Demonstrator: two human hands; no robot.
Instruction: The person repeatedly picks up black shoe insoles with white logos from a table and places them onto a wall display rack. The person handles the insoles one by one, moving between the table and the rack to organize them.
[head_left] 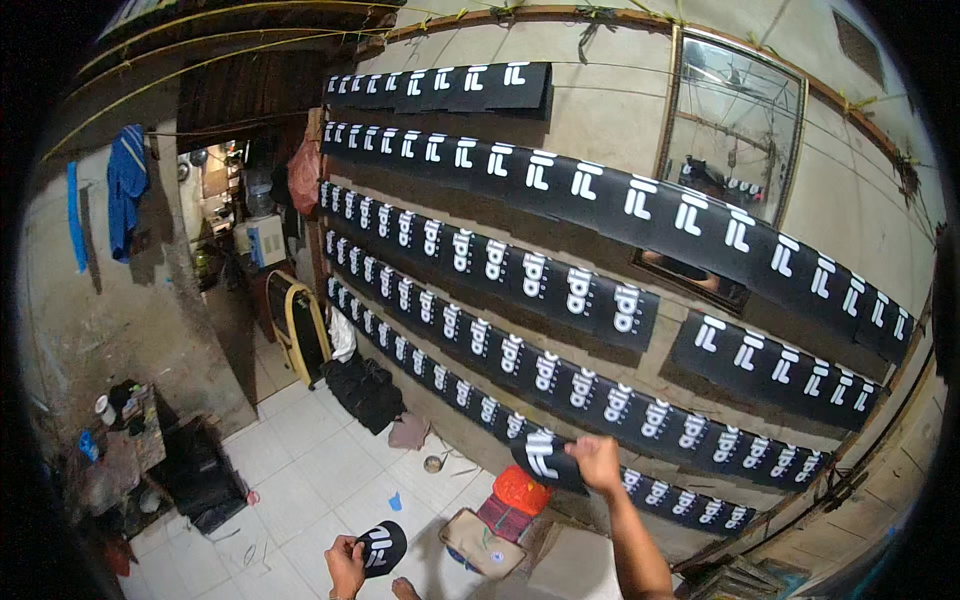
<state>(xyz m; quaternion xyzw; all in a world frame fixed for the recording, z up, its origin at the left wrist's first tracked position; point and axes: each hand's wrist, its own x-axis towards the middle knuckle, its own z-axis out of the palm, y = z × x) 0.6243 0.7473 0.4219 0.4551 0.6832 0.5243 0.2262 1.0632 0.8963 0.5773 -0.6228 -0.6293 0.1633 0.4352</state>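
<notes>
My left hand [345, 566], low in the view, has its fingers closed on the edge of a rounded black piece with a bold white print [385, 552]. Farther right and higher, my raised right hand [598, 464] grips the right end of a black printed piece [545, 463], in front of the lowest hanging row [440, 378]. Whether that piece touches the row I cannot tell. Several rows of similar black pieces with white prints, such as the long upper row [610, 205], hang along the wall.
A mirror [735, 130] hangs behind the upper rows. On the white tiled floor [300, 460] lie an orange-red item [522, 490], a beige bag [480, 545], a blue scrap [395, 501] and a dark bundle [362, 395]. A cluttered low table [140, 435] stands at left, near a doorway.
</notes>
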